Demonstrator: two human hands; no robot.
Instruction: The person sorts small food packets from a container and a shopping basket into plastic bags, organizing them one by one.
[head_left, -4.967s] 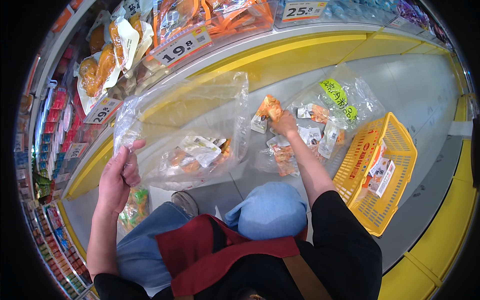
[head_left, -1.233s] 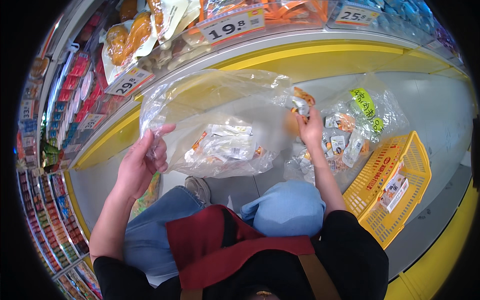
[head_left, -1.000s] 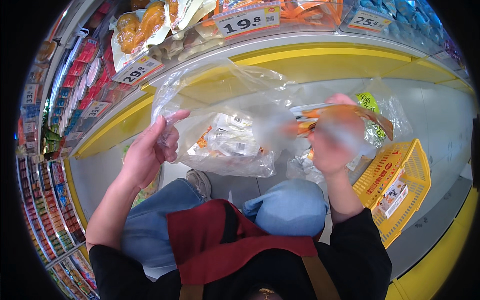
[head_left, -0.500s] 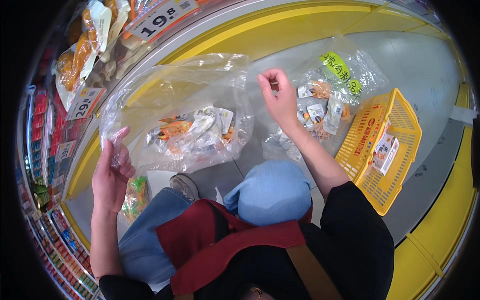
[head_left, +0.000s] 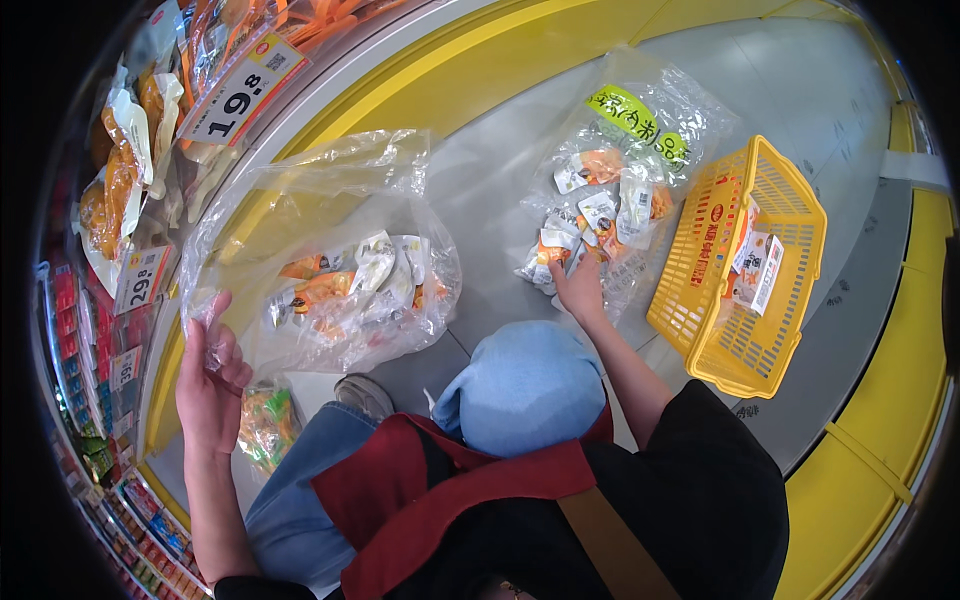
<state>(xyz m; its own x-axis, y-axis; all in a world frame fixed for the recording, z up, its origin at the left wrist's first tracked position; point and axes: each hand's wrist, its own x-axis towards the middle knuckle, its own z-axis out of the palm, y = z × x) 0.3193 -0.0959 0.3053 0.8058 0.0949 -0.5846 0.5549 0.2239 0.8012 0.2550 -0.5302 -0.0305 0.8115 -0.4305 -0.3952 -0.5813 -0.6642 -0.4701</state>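
My left hand (head_left: 213, 368) pinches the rim of a large clear plastic bag (head_left: 410, 190) and holds its mouth up. Inside that bag lies a heap of small white-and-orange food packets (head_left: 375, 262). On the right, my right hand (head_left: 580, 288) is down among similar packets (head_left: 604, 222) in a second clear bag (head_left: 690, 105). Its thumb and fingers are around a white-and-orange food packet (head_left: 552, 246); the fingertips are partly hidden. A bright green-yellow handwritten label (head_left: 640, 122) shows on the second bag.
A yellow plastic basket (head_left: 690, 270) holding a few packets stands to the right. Beside my left leg lies a bag with green and orange contents (head_left: 267, 425). Shelves with hanging packs (head_left: 125, 190) and price tags (head_left: 245, 90) rise on the left, above a yellow base (head_left: 400, 90).
My right hand has moved down from the gap between the bags, where it held nothing visible, onto the packets in the right bag. My left hand keeps its grip on the left bag.
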